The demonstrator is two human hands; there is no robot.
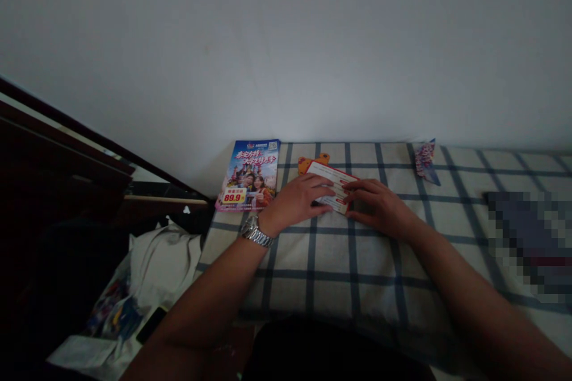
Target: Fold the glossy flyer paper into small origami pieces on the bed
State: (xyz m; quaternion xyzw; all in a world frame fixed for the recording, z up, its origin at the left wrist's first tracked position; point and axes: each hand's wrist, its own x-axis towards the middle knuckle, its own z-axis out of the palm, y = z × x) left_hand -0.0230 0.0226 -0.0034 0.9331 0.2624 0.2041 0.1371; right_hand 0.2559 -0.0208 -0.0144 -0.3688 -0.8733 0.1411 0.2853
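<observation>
A small white printed leaflet [328,174] with a red border lies at a slant on the checked cloth. My left hand [305,197], a metal watch on its wrist, covers the leaflet's left side, fingers over its face and thumb near the lower edge. From the other side, my right hand [375,203] has its fingertips and thumb on the right edge. Both hands hold the leaflet between them; its lower left part is hidden. Just behind it, an orange bear-shaped piece [320,159] peeks out, partly covered. Left of my hands lies a colourful flyer [250,175] marked 89.9.
The checked cloth [286,262] covers a surface against a white wall [313,53]. A folded colourful paper [426,162] stands at the back right. Farther right lies a dark, pixelated object [531,232]. White bags [163,259] and a dark wooden frame [58,158] are at left.
</observation>
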